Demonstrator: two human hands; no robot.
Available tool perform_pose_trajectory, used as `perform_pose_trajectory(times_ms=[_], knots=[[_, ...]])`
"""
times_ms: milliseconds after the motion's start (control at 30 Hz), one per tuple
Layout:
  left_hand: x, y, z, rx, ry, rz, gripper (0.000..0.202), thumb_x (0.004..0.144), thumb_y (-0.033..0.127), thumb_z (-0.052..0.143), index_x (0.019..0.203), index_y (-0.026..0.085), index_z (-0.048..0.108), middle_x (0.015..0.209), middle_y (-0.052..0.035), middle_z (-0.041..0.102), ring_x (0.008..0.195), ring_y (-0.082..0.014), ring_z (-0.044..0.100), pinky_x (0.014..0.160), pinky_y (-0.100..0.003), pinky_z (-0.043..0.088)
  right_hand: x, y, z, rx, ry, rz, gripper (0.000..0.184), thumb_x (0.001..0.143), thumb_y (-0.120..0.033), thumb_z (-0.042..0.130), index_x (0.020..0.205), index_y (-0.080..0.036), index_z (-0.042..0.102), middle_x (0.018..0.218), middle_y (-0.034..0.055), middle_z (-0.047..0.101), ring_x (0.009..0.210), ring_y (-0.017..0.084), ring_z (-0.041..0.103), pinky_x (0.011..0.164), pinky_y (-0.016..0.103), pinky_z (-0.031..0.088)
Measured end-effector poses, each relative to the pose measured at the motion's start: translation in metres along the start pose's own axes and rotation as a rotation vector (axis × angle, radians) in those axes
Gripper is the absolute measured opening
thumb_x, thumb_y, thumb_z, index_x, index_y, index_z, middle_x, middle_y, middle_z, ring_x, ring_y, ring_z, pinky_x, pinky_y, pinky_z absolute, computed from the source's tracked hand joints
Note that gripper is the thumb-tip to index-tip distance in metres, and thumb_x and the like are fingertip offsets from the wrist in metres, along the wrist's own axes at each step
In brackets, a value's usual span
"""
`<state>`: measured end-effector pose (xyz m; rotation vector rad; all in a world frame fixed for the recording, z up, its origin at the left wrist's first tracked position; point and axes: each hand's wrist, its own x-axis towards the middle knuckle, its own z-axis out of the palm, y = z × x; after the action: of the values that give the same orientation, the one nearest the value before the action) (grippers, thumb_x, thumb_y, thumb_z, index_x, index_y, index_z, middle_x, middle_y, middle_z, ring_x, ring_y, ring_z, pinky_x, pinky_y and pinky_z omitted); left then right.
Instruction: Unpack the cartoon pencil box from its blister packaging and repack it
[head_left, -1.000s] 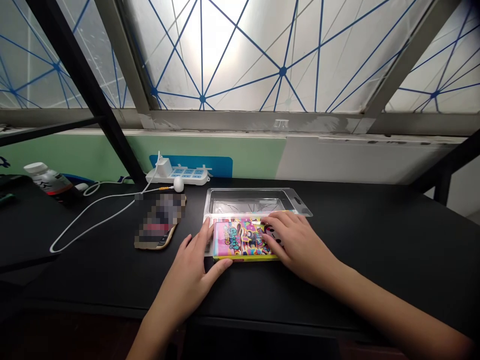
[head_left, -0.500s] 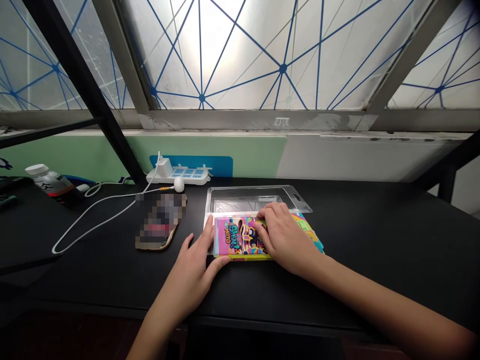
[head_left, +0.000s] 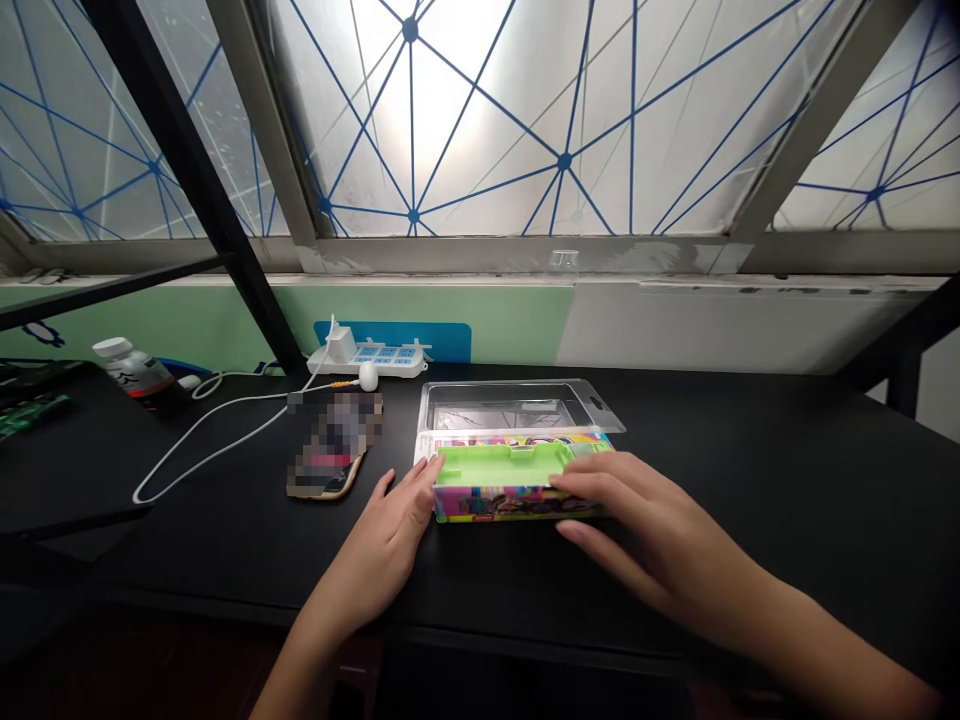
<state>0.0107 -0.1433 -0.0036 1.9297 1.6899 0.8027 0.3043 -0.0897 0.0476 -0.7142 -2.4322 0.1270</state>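
Note:
A brightly printed pencil case (head_left: 487, 503) lies on the black table, showing a light green inner tray (head_left: 495, 465). Its pink and purple front face is blurred. My left hand (head_left: 386, 535) holds the case's left end, fingertips on the corner. At the right end, my right hand (head_left: 652, 525) has thumb and fingers apart, fingertips at the tray's front edge; part of the case is hidden behind it. Directly behind the case sits a clear plastic blister package (head_left: 510, 408), tilted back and partly covered by it.
To the left lies a phone (head_left: 330, 460) with a blurred-out screen. A white cable (head_left: 161, 460) loops beside it to a power strip (head_left: 375, 357) by the wall. A white-capped bottle (head_left: 139, 372) leans farther left. Black frame bars (head_left: 217, 220) slant up at the left.
The printed cover that faced up has swung away, and the green tray now shows. My right hand has moved right and toward me off the cover. My left hand stays at the left end.

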Motion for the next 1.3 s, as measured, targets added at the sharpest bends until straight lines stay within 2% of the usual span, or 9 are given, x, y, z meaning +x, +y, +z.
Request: perform_pose_trajectory(times_ms=[133, 233, 400, 467, 600, 733, 1000, 1167, 1300], knots=[[0.0, 0.005, -0.005, 0.012, -0.021, -0.015, 0.048, 0.108, 0.051, 0.028, 0.151, 0.039, 0.046, 0.155, 0.0015, 0.045, 0.147, -0.0291, 0.039, 0.118, -0.058, 0.036, -0.022, 0.013, -0.022, 0.169, -0.269, 0.177, 0.018, 0.099, -0.037, 0.054, 0.1, -0.033, 0.072, 0.123, 0.0065, 0.068, 0.111, 0.028, 0.066, 0.088, 0.043, 0.058], [0.002, 0.005, -0.003, 0.051, -0.059, -0.04, 0.058, 0.101, 0.056, 0.047, 0.154, 0.035, 0.041, 0.159, -0.0023, 0.04, 0.15, -0.0329, 0.032, 0.119, -0.063, 0.03, -0.038, 0.038, -0.023, 0.207, -0.37, 0.314, 0.024, 0.095, -0.046, 0.061, 0.115, -0.038, 0.072, 0.146, 0.0052, 0.057, 0.132, 0.034, 0.055, 0.1, 0.051, 0.055], [0.002, 0.002, 0.004, 0.107, -0.054, -0.001, 0.06, 0.101, 0.05, 0.05, 0.157, 0.032, 0.036, 0.16, -0.0042, 0.04, 0.152, -0.0301, 0.03, 0.123, -0.062, 0.022, -0.062, 0.078, -0.013, 0.199, -0.353, 0.405, 0.107, 0.061, -0.056, 0.09, 0.154, -0.045, 0.038, 0.169, 0.0057, 0.025, 0.149, 0.044, 0.031, 0.11, 0.063, 0.043], [0.002, 0.001, 0.005, 0.102, -0.036, 0.004, 0.056, 0.104, 0.049, 0.042, 0.158, 0.032, 0.035, 0.159, -0.004, 0.042, 0.151, -0.0289, 0.032, 0.123, -0.06, 0.023, -0.066, 0.085, -0.01, 0.215, -0.36, 0.434, 0.116, 0.059, -0.056, 0.091, 0.157, -0.045, 0.03, 0.169, 0.0057, 0.023, 0.148, 0.044, 0.03, 0.112, 0.062, 0.041], [0.001, 0.0, 0.005, 0.034, -0.018, 0.0, 0.054, 0.108, 0.05, 0.025, 0.158, 0.031, 0.036, 0.162, -0.0029, 0.039, 0.153, -0.0268, 0.029, 0.125, -0.057, 0.021, -0.063, 0.085, -0.009, 0.353, -0.229, 0.533, 0.086, 0.079, -0.053, 0.079, 0.154, -0.039, 0.04, 0.165, 0.0061, 0.036, 0.148, 0.037, 0.036, 0.118, 0.059, 0.036], [-0.001, -0.002, 0.004, -0.023, 0.024, 0.018, 0.055, 0.108, 0.051, 0.02, 0.157, 0.031, 0.038, 0.161, -0.0029, 0.041, 0.151, -0.026, 0.033, 0.125, -0.053, 0.024, -0.057, 0.082, -0.005, 0.559, -0.116, 0.618, 0.064, 0.09, -0.051, 0.067, 0.148, -0.033, 0.046, 0.158, 0.0096, 0.047, 0.138, 0.034, 0.052, 0.11, 0.052, 0.049], [-0.001, -0.001, 0.008, 0.045, 0.028, 0.018, 0.068, 0.101, 0.055, 0.048, 0.16, 0.03, 0.027, 0.159, -0.0088, 0.045, 0.147, -0.0295, 0.041, 0.12, -0.053, 0.034, -0.061, 0.08, 0.009, 0.256, -0.098, 0.585, 0.078, 0.077, -0.053, 0.079, 0.146, -0.029, 0.049, 0.145, 0.0108, 0.061, 0.13, 0.036, 0.059, 0.108, 0.054, 0.05], [-0.001, 0.004, 0.015, 0.042, 0.249, 0.088, 0.061, 0.095, 0.05, 0.061, 0.15, 0.032, 0.043, 0.151, -0.0083, 0.055, 0.137, -0.0297, 0.054, 0.115, -0.049, 0.04, -0.055, 0.079, 0.005, 0.253, 0.0, 0.553, 0.073, 0.077, -0.051, 0.08, 0.142, -0.03, 0.053, 0.142, 0.0082, 0.064, 0.126, 0.034, 0.062, 0.108, 0.051, 0.05], [0.032, 0.016, 0.002, 0.106, 0.359, 0.134, 0.058, 0.093, 0.05, 0.065, 0.144, 0.026, 0.048, 0.151, -0.0129, 0.053, 0.139, -0.0321, 0.05, 0.111, -0.049, 0.042, -0.022, 0.093, -0.001, 0.319, 0.148, 0.482, 0.068, 0.079, -0.049, 0.079, 0.14, -0.028, 0.055, 0.145, 0.0097, 0.06, 0.128, 0.034, 0.06, 0.11, 0.054, 0.048]])
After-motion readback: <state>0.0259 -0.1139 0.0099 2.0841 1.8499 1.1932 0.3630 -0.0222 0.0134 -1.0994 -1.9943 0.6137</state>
